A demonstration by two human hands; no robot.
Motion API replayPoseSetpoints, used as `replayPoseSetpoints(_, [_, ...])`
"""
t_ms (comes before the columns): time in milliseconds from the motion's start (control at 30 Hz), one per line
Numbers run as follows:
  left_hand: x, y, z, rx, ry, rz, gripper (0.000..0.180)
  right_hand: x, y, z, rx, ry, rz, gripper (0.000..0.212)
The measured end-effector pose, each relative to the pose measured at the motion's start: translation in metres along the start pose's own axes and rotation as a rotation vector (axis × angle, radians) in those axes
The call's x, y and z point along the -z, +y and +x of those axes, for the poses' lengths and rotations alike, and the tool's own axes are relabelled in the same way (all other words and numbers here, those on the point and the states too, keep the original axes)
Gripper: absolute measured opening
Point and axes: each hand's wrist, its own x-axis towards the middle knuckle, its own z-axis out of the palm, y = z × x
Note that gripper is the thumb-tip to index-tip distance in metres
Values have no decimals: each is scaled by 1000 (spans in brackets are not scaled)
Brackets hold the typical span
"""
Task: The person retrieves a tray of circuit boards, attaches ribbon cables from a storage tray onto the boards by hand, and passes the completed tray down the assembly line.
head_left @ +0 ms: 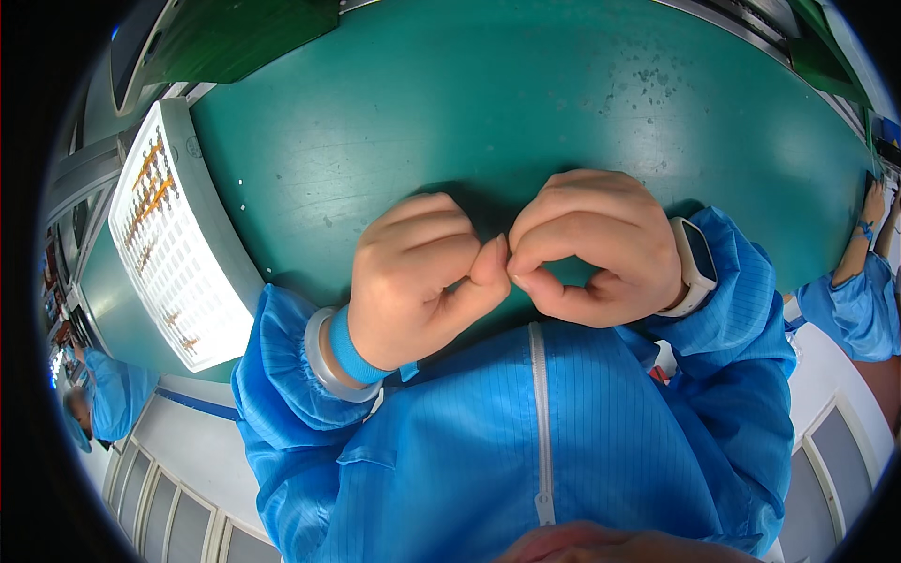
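Where hands (507, 263) meet: white tray (178, 244) leftward

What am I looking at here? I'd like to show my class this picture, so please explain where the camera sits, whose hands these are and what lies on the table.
The single picture comes from a wide fisheye camera worn on a person's head, looking down, so straight edges bend. The person wears a blue zipped work coat. Their bare left hand and bare right hand meet fingertip to fingertip above a green table mat; anything pinched between them is too small to see. A white gridded tray with small orange parts lies at the left. Another person's blue sleeve shows at the right.
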Motion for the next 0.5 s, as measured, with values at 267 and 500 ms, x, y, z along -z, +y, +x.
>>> replayPoseSetpoints(267, [0,0,0,1,2,-3,23,2,0,0,-7,-4,5,16])
replayPoseSetpoints(500, [0,0,0,3,-2,-6,24,2,0,0,-15,-7,20,16])
